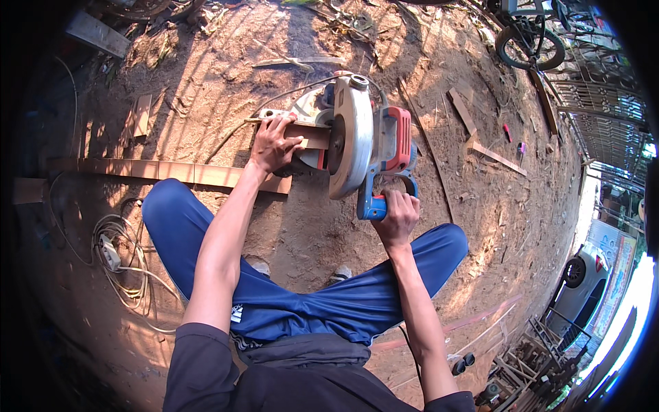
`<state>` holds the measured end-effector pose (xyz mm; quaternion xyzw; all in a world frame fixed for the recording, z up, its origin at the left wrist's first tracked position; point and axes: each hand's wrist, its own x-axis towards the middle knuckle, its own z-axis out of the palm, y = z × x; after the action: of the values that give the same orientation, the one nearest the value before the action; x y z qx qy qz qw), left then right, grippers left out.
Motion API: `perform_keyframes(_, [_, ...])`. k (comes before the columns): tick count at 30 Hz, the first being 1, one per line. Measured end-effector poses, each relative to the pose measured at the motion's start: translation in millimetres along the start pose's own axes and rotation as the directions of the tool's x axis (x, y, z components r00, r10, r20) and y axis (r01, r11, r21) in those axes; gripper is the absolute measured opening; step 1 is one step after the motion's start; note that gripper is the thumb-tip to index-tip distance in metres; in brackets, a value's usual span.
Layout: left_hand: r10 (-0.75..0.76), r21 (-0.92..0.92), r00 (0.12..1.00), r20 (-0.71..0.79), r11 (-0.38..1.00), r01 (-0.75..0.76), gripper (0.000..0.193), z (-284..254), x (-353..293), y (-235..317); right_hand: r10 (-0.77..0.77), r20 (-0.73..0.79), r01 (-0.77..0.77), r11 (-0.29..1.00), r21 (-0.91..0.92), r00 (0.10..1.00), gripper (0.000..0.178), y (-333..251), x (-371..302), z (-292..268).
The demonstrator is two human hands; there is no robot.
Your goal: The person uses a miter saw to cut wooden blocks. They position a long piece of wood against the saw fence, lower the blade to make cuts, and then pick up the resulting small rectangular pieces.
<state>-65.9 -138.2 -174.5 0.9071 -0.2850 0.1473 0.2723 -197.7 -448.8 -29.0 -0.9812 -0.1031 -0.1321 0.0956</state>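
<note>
A miter saw (pixel 355 134) with a silver blade guard, a red motor housing and a blue handle stands on the ground in front of my knees. My right hand (pixel 397 214) is wrapped round its blue handle. On the saw's left side, my left hand (pixel 276 143) presses a short brown wooden board (pixel 312 135) against the fence, its fingers over the board. The board's right end reaches the guard, close to the blade. Whether the blade touches the wood is hidden.
A row of wooden pieces (pixel 178 172) lies left of the saw. Farther left is a coiled cable with a white power strip (pixel 108 253). Wood offcuts (pixel 463 111) lie on the sawdust-strewn ground to the right. A wheel (pixel 530 48) stands at the far right, and a parked car (pixel 580 288) shows beyond.
</note>
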Motion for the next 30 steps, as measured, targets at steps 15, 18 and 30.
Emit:
perform_keyframes(15, [-0.015,0.012,1.000,0.012,1.000,0.015,0.019,-1,2,3,0.004,-0.019,-0.004,1.000,0.007,1.000,0.017,2,-7,9])
perform_keyframes(18, [-0.004,0.014,1.000,0.003,1.000,0.004,0.019,-2,3,3,0.001,-0.013,-0.001,1.000,0.002,1.000,0.018,2,-8,12])
perform_keyframes(30, [-0.033,-0.011,0.999,0.002,0.999,0.033,0.021,-1,4,8,-0.014,0.008,0.014,1.000,0.000,1.000,0.032,10,-35,50])
